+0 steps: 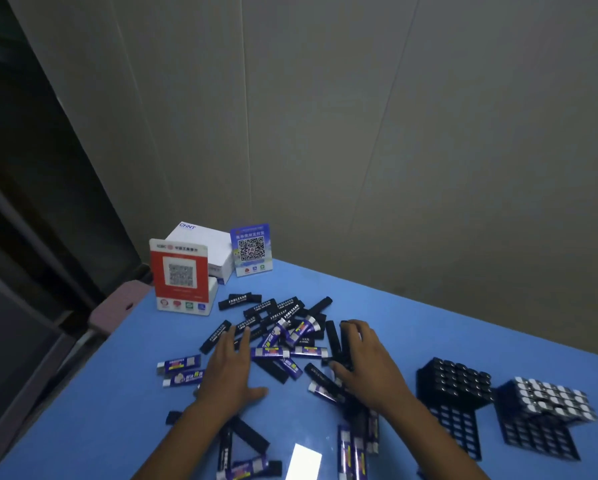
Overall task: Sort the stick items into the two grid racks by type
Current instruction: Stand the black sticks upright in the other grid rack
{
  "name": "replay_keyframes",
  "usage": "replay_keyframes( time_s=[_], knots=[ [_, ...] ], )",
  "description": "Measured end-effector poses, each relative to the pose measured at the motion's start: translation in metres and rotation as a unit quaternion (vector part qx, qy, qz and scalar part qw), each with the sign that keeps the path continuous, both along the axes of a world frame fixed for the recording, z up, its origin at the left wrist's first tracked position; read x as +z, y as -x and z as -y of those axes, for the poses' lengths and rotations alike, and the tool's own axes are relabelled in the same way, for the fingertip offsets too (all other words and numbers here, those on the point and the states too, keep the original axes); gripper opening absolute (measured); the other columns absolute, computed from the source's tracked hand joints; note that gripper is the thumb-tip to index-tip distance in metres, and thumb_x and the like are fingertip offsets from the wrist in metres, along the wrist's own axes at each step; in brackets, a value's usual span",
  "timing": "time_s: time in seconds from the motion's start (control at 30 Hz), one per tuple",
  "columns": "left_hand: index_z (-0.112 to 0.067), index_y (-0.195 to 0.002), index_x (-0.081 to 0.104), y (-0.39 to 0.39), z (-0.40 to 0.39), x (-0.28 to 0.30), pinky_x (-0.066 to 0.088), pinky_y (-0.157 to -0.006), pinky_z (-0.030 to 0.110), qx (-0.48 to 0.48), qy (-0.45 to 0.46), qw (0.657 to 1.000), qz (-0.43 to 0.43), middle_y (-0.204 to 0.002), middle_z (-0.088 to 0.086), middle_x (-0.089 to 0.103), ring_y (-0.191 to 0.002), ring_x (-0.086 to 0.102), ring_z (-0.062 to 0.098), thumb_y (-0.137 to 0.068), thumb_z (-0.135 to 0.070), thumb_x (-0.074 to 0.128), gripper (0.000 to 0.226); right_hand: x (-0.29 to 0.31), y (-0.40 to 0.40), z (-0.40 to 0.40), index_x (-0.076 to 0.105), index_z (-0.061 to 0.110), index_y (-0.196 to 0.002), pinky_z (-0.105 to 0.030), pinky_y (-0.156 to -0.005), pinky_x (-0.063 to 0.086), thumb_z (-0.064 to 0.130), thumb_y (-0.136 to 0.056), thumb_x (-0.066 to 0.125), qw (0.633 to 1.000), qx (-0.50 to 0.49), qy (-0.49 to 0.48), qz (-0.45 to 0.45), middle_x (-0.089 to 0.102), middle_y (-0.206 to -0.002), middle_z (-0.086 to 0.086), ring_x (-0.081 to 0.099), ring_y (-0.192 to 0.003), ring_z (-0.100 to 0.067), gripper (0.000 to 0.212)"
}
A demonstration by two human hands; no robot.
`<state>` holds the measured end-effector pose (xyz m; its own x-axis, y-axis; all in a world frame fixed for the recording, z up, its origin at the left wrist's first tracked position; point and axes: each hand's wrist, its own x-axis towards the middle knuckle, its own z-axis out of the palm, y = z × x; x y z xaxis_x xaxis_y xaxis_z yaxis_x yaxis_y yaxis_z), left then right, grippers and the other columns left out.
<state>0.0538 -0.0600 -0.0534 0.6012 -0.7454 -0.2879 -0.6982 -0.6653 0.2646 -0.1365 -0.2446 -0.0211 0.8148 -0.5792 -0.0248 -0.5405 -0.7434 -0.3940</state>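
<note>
Both hands are down in the heap of sticks on the blue table (411, 317). On the person's left, the left hand (230, 370) lies flat with fingers straight and fairly wide, palm down on the pile of sticks (280, 337), fingertips pointing toward 12 o'clock and the thumb spread toward 3 o'clock. At 3 o'clock from it, the right hand (366, 358) has its fingers curled round a small bundle of black sticks (337, 341), which stand nearly on end at the pile's right edge.

Black sticks with white lettering and blue-purple sticks with pale ends lie mixed and crossing in the pile. More are scattered toward 6 o'clock under both forearms, and two blue-purple sticks (181, 370) lie apart at 9 o'clock from the left hand.

Two dark grid racks sit at 3 o'clock, well right of the right hand. The nearer rack (453, 393) holds rows of black-ended sticks; the farther rack (547, 410), just beside it, holds pale-ended ones.

At 11 o'clock stand a red QR sign (180, 275), a white box (209, 247) behind it, and a blue QR sign (251, 249).
</note>
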Motion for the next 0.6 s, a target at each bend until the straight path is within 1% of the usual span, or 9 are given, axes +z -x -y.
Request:
replay_keyframes(
  time_s=[0.1, 0.17, 0.23, 0.4, 0.5, 0.6],
  knots=[
    [-0.016, -0.152, -0.020, -0.024, 0.018, -0.013, 0.013, -0.121, 0.047, -0.023, -0.021, 0.999, -0.017, -0.159, 0.014, -0.026, -0.148, -0.018, 0.033, -0.069, -0.069, 0.071, 0.135, -0.008, -0.013, 0.006, 0.038, 0.022, -0.141, -0.023, -0.098, 0.042, 0.046, -0.090, 0.064, 1.000, -0.024, -0.005, -0.011, 0.034, -0.146, 0.006, 0.042, -0.130, -0.014, 0.062],
    [-0.016, -0.151, -0.024, -0.034, 0.030, -0.020, 0.009, -0.121, 0.047, -0.042, -0.026, 0.998, -0.033, -0.158, 0.014, -0.028, -0.146, -0.025, 0.033, -0.064, -0.072, 0.072, 0.141, -0.012, -0.017, 0.010, 0.038, 0.022, -0.141, -0.024, -0.097, 0.044, 0.047, -0.090, 0.064, 0.999, -0.038, -0.012, -0.019, 0.033, -0.145, 0.007, 0.043, -0.128, -0.014, 0.062],
    [-0.015, -0.151, -0.024, -0.039, 0.040, -0.023, 0.010, -0.121, 0.045, -0.064, -0.023, 0.997, -0.042, -0.158, 0.013, -0.028, -0.145, -0.028, 0.032, -0.060, -0.073, 0.074, 0.146, -0.015, -0.020, 0.015, 0.039, 0.022, -0.139, -0.025, -0.097, 0.045, 0.044, -0.091, 0.064, 0.999, -0.045, -0.015, -0.028, 0.034, -0.143, 0.006, 0.044, -0.127, -0.016, 0.059],
    [-0.015, -0.152, -0.022, -0.039, 0.057, -0.021, 0.025, -0.118, 0.041, -0.126, -0.003, 0.991, -0.043, -0.159, 0.008, -0.027, -0.147, -0.024, 0.028, -0.060, -0.070, 0.077, 0.145, -0.018, -0.023, 0.023, 0.042, 0.022, -0.133, -0.029, -0.095, 0.047, 0.037, -0.091, 0.065, 0.997, -0.062, -0.021, -0.032, 0.038, -0.139, 0.003, 0.045, -0.125, -0.018, 0.050],
    [-0.016, -0.152, -0.020, -0.036, 0.068, -0.017, 0.021, -0.120, 0.044, -0.149, -0.013, 0.988, -0.046, -0.160, 0.008, -0.023, -0.148, -0.019, 0.028, -0.058, -0.071, 0.078, 0.147, -0.017, -0.027, 0.026, 0.041, 0.021, -0.133, -0.029, -0.094, 0.047, 0.037, -0.092, 0.064, 0.997, -0.070, -0.024, -0.032, 0.038, -0.138, 0.003, 0.046, -0.123, -0.018, 0.050],
    [-0.015, -0.153, -0.016, -0.036, 0.078, -0.014, 0.014, -0.120, 0.045, -0.168, -0.035, 0.985, -0.030, -0.161, 0.011, -0.013, -0.149, -0.010, 0.032, -0.058, -0.072, 0.077, 0.145, -0.017, -0.031, 0.028, 0.039, 0.019, -0.138, -0.028, -0.096, 0.046, 0.036, -0.093, 0.062, 0.996, -0.077, -0.026, -0.030, 0.038, -0.140, 0.002, 0.045, -0.126, -0.018, 0.053]
  ],
)
